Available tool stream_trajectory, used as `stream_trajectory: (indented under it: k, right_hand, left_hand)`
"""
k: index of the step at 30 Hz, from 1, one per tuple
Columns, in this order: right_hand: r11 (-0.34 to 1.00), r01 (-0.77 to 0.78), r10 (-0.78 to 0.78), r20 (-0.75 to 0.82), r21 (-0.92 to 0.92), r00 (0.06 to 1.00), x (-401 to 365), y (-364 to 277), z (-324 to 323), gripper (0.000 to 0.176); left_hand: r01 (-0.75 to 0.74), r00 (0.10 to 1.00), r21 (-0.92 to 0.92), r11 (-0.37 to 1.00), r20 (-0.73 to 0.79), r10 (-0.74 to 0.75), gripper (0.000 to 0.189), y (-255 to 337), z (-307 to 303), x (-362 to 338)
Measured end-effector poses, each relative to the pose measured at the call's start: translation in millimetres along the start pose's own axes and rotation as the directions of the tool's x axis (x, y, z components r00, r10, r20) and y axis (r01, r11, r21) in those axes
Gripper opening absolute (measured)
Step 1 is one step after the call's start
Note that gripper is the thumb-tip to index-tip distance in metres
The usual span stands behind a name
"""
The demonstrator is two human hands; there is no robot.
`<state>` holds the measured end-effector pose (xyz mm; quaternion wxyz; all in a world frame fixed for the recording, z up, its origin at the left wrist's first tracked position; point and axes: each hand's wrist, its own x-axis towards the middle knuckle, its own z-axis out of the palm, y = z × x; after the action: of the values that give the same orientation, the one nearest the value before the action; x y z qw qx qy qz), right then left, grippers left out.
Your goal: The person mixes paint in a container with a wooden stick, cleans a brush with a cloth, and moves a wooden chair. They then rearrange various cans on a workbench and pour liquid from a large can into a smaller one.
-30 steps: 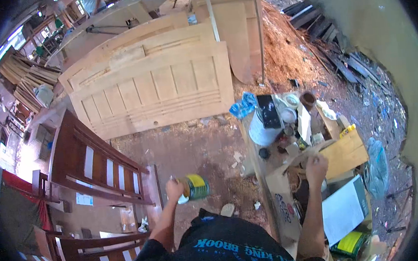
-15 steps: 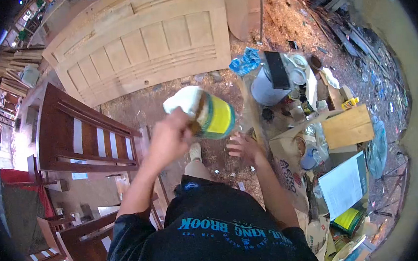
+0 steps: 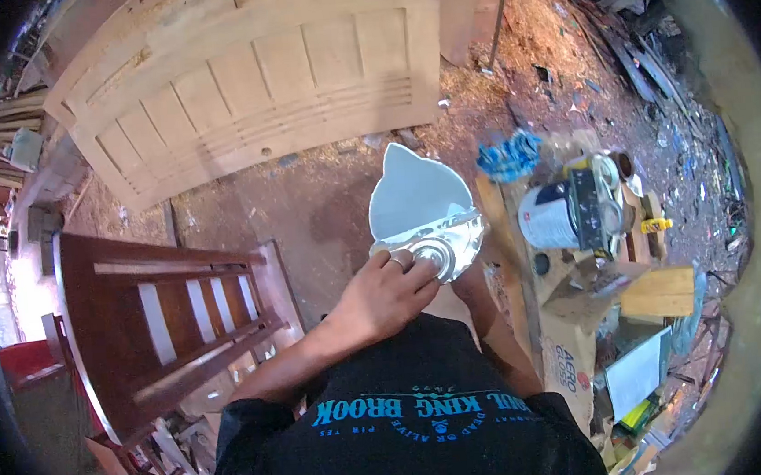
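In front of my body a metal can is tipped so its silver top faces me. A pale grey plastic piece with a pointed tip rises from the far half of that top. My left hand, a ring on one finger, has its fingers closed on the round cap in the silver top. From the right, my right hand reaches behind and under the can, supporting it. Its fingers are mostly hidden.
Wooden panelled doors lie ahead. A dark wooden slatted chair back stands at left. At right are a white paint tin, crumpled blue plastic, a wooden board, a cardboard box and a white sheet.
The can has moved right and turned from its green and yellow side to its silver top. My left hand has shifted to the cap; my right hand, open before, has gone behind the can.
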<state>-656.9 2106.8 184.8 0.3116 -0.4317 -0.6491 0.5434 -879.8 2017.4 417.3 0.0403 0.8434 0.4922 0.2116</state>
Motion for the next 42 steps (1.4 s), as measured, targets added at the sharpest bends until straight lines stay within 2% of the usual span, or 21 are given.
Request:
stream_trajectory:
  k: [2,3,4,5,7,10,11,16,19,22,23,25,27,28,29,32,33,36,39,41,42]
  right_hand:
    - [0.998,-0.058,0.060,-0.048,0.039,0.997,26.0,-13.8,1.6,0.026]
    - [0.754,-0.289,0.318,0.058,0.590,0.946,43.0,-27.7,4.2,0.027]
    - [0.751,-0.295,0.301,0.091,0.591,0.949,62.2,-13.6,0.5,0.028]
    - [0.730,-0.289,0.304,0.085,0.619,0.949,74.9,-28.3,0.8,0.025]
    - [0.656,-0.290,0.404,0.000,0.697,0.915,100.9,-43.3,0.9,0.020]
    - [0.593,-0.183,0.356,-0.051,0.784,0.933,144.9,-26.4,-2.7,0.019]
    - [0.588,-0.149,0.336,-0.073,0.795,0.939,158.1,-21.5,-6.3,0.020]
    - [0.585,0.002,0.233,-0.170,0.811,0.957,242.5,-29.3,-33.5,0.019]
    - [0.733,0.010,0.300,-0.336,0.680,0.893,281.8,-51.9,-53.2,0.014]
    - [0.898,0.131,0.115,-0.511,0.420,0.852,298.3,-47.2,-78.6,0.007]
    - [0.937,0.153,0.049,-0.550,0.315,0.834,301.3,-38.5,-90.1,0.006]
    - [0.905,0.208,0.071,-0.614,0.372,0.786,307.6,-69.3,-107.0,0.006]
    - [0.852,0.235,0.179,-0.682,0.467,0.709,316.1,-76.9,-118.9,0.006]
    - [0.823,0.256,0.225,-0.705,0.507,0.673,322.0,-79.8,-123.6,0.007]
    - [0.832,0.213,0.289,-0.728,0.513,0.622,325.3,-85.7,-121.1,0.007]
    - [0.845,0.304,0.267,-0.841,0.439,0.471,348.3,-68.0,-124.3,0.007]
    - [0.833,0.302,0.314,-0.845,0.464,0.433,354.4,-59.2,-125.4,0.007]
    - [0.804,0.398,0.353,-0.893,0.442,0.278,377.2,-77.5,-133.5,0.007]
    - [0.921,0.272,0.259,-0.960,0.279,0.106,390.4,-111.9,-168.2,0.008]
    - [0.958,0.158,0.242,-0.970,0.241,0.014,391.6,-151.8,-205.7,0.010]
    - [0.980,0.080,0.186,-0.982,0.184,-0.016,388.6,-162.7,-227.4,0.010]
  left_hand:
    - [0.018,0.999,-0.040,0.999,-0.043,-0.020,0.025,-37.4,-17.5,10.8]
    - [0.043,0.997,-0.068,0.997,-0.056,-0.047,0.027,-54.5,-26.3,19.0]
    - [0.066,0.995,-0.088,0.994,-0.071,-0.073,0.029,-72.4,-35.7,27.7]
    - [0.077,0.993,-0.116,0.990,-0.077,-0.086,0.038,-92.9,-38.7,34.4]
    - [0.091,0.984,-0.084,0.992,-0.147,-0.103,0.029,-128.4,-41.9,55.9]
    - [0.190,0.974,-0.098,0.977,-0.106,-0.201,0.024,-175.3,-44.2,89.6]
    - [0.234,0.967,-0.109,0.966,-0.076,-0.242,0.024,-190.2,-44.1,101.4]
    - [0.125,0.975,-0.044,0.991,-0.181,-0.131,0.019,-254.9,-49.6,176.1]
    - [0.062,0.978,-0.085,0.994,-0.192,-0.077,0.013,-283.7,-54.8,226.4]
    - [-0.006,0.975,-0.134,0.991,-0.220,-0.024,0.008,-311.9,-45.9,282.0]
    - [0.015,0.971,-0.184,0.983,-0.233,-0.058,0.009,-315.2,-40.9,303.4]
    - [0.036,0.967,-0.239,0.970,-0.235,-0.094,0.009,-325.7,-29.7,345.0]
    - [-0.021,0.964,-0.241,0.970,-0.261,-0.044,0.010,-341.0,-10.4,385.4]
    - [-0.141,0.968,-0.144,0.980,-0.230,0.106,0.016,-351.1,-6.8,409.7]
    - [-0.184,0.965,-0.151,0.971,-0.214,0.150,0.016,-362.0,-0.6,423.5]
    - [-0.332,0.932,-0.145,0.932,-0.202,0.300,0.017,-376.9,18.1,486.4]
    - [-0.376,0.918,-0.144,0.915,-0.192,0.347,0.017,-380.2,22.0,504.6]
    - [-0.473,0.880,-0.215,0.854,-0.166,0.446,0.018,-392.6,33.2,561.6]
    - [-0.536,0.844,-0.375,0.756,-0.256,0.471,0.016,-406.9,59.6,622.2]
    - [-0.520,0.853,-0.434,0.735,-0.219,0.474,0.015,-399.0,75.0,664.4]
    - [-0.509,0.858,-0.459,0.728,-0.199,0.474,0.014,-390.4,82.8,685.5]
